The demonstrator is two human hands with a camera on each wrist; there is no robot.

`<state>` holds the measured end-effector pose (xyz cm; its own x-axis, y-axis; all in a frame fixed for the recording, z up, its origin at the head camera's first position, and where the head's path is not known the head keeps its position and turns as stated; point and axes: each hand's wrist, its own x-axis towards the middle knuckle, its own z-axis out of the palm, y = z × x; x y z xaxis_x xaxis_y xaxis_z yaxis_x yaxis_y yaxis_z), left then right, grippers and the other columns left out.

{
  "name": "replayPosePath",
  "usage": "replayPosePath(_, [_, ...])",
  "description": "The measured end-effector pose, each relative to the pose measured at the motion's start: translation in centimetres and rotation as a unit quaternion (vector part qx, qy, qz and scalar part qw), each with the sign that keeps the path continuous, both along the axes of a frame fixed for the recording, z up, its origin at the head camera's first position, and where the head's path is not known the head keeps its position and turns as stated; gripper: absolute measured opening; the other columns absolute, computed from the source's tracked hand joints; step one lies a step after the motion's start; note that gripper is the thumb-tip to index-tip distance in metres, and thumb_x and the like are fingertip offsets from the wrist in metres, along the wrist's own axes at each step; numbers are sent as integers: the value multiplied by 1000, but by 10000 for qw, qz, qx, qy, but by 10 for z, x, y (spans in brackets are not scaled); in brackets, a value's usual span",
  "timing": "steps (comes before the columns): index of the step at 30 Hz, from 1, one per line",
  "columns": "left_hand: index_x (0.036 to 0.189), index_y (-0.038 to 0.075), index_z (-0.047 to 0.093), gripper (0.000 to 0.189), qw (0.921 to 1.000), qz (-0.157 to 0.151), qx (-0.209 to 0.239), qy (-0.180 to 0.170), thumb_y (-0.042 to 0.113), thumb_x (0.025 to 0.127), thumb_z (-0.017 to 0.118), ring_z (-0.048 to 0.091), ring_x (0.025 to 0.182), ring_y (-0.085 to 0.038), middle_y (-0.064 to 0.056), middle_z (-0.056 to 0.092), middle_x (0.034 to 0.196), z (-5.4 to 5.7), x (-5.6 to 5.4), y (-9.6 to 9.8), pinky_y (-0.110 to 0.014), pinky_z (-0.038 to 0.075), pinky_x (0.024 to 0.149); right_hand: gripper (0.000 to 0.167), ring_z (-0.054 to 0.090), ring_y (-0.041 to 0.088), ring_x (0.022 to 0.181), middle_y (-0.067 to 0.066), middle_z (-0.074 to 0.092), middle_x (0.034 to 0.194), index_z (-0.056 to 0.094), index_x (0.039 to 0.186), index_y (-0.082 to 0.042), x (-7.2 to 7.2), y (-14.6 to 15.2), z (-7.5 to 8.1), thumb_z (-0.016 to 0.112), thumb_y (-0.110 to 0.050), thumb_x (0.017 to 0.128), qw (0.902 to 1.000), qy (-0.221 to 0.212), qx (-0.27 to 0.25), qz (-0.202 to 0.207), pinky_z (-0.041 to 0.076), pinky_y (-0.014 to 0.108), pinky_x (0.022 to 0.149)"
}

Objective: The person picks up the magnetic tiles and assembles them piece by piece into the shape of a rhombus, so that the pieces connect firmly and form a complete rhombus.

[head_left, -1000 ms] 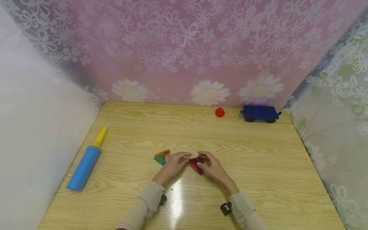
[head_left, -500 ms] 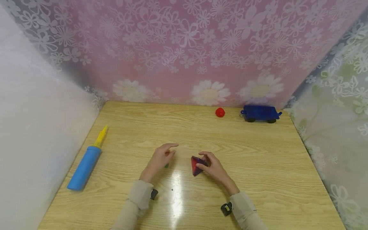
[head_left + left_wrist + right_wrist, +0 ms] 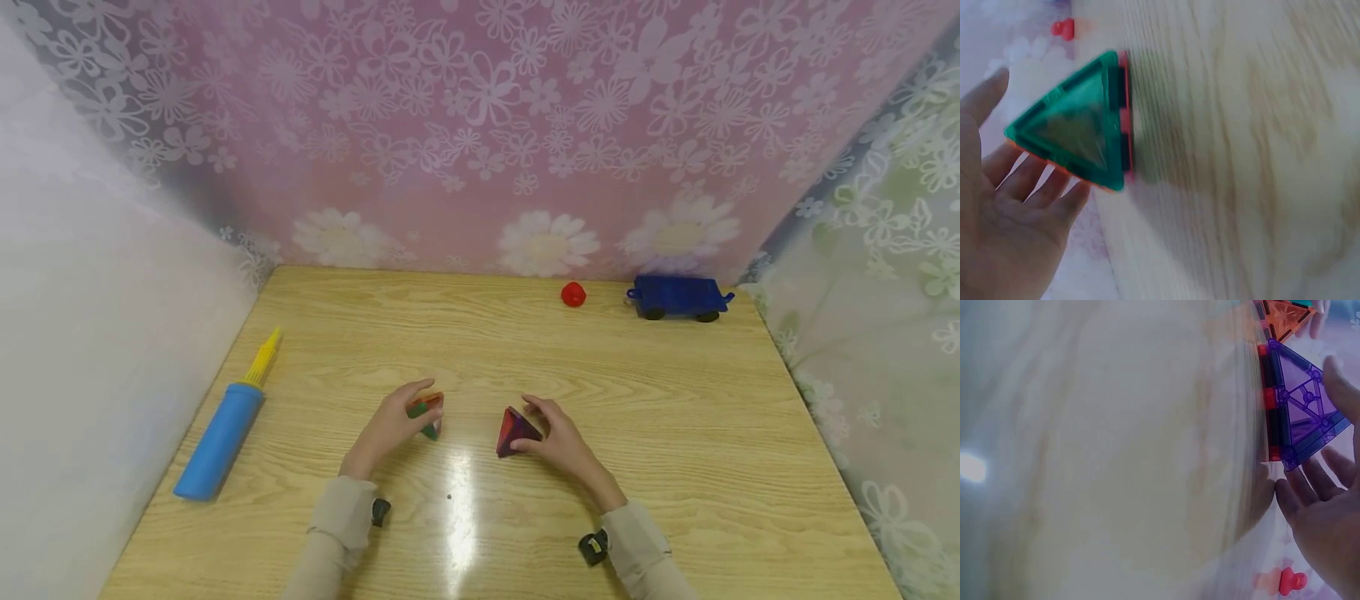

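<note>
My left hand (image 3: 388, 427) is at a small pyramid of magnetic tiles with a green face (image 3: 1079, 125) and orange and red sides. In the left wrist view its thumb stands apart from the green face, and its fingers reach behind the pyramid. My right hand (image 3: 558, 440) loosely holds a second magnetic tile pyramid (image 3: 516, 432), red and purple, between thumb and fingers. Its purple face (image 3: 1304, 397) fills the gap beside the thumb in the right wrist view. Both pyramids rest on the wooden table, a short gap apart. The far fingertips are partly hidden.
A blue wheeled toy car base (image 3: 681, 297) stands at the table's back right, with a small red knob-like piece (image 3: 573, 294) to its left. A blue hand pump (image 3: 225, 433) with a yellow nozzle lies along the left edge. Patterned walls enclose the back and sides.
My left hand has moved left, away from the red and purple pyramid to the green and orange one. My right hand stays near its place while its pyramid has turned, showing more purple.
</note>
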<state>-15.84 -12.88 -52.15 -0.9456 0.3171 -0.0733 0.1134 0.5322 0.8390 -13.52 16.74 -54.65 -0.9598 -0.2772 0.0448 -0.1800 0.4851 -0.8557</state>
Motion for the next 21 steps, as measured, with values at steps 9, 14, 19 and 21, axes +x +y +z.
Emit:
replayPosePath(9, [140,11,47,66,9983,-117,-226,-518,18,82,76,46,125,-38,-16,48,140,-6,-1,-9,-54,41,100,66,55,35,115,19,57,124,50,132,6,0,0,-4,79,-14,76,9988,50,132,466,46,42,98])
replayPosePath(14, [141,9,46,64,9980,-236,-276,-527,5,82,71,59,97,-28,-20,47,140,-6,-1,-9,-45,50,87,57,57,33,112,16,60,123,55,128,1,0,1,-5,77,-15,78,9983,165,349,431,48,43,95])
replayPosePath(19, [140,7,46,62,9982,-335,-312,-383,-2,83,67,59,96,-32,-21,47,139,-8,-1,-8,-46,50,87,55,58,33,111,16,61,122,57,128,-1,-1,1,-5,77,-17,79,9976,322,432,443,47,47,94])
replayPosePath(21, [139,6,46,61,9982,-421,-291,-305,-2,83,68,55,111,-39,-21,48,139,-8,-1,-6,-51,46,94,55,57,34,112,16,60,123,57,128,-2,-2,2,-5,76,-16,79,9976,335,425,430,46,48,95])
